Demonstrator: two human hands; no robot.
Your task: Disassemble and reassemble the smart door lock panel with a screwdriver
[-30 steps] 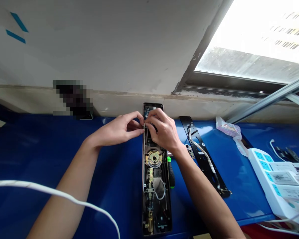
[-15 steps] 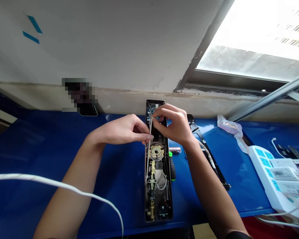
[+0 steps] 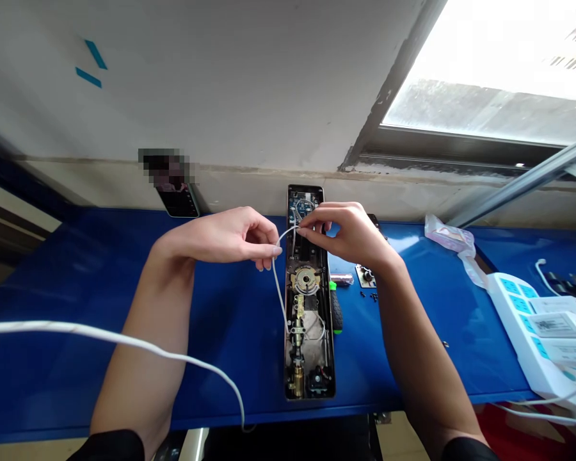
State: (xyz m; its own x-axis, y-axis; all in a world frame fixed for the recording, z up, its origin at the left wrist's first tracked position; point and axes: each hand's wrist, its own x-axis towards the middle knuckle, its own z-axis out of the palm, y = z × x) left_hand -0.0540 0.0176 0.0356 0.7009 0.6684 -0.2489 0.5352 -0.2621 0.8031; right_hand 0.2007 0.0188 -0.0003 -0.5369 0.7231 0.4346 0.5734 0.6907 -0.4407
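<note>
A long, narrow black lock housing (image 3: pixel 333 368) lies on the blue table with its inner side up. Inside it are a circuit board (image 3: pixel 297 203), a round metal hub (image 3: pixel 306 280) and a brass cylinder part (image 3: pixel 296 381). Between thumb and fingers, my left hand (image 3: pixel 235 237) pinches a thin white wire (image 3: pixel 277 285) at the housing's left edge. My right hand (image 3: pixel 348 230) pinches the same wire over the housing, just below the board. Bowed out over the left rim, the wire runs back down into the housing.
Right of the housing lie a black-and-green screwdriver (image 3: pixel 336 310), a small cylinder (image 3: pixel 342 279), a small plate (image 3: pixel 365 275) and screws (image 3: pixel 374 297). A phone (image 3: pixel 180 203) leans on the wall. A power strip (image 3: pixel 513 326) stands far right; a white cable (image 3: pixel 173 356) crosses my left forearm.
The white wire has been drawn up and out to the left of the housing. My hands have moved apart, the left one leftward. The view has shifted.
</note>
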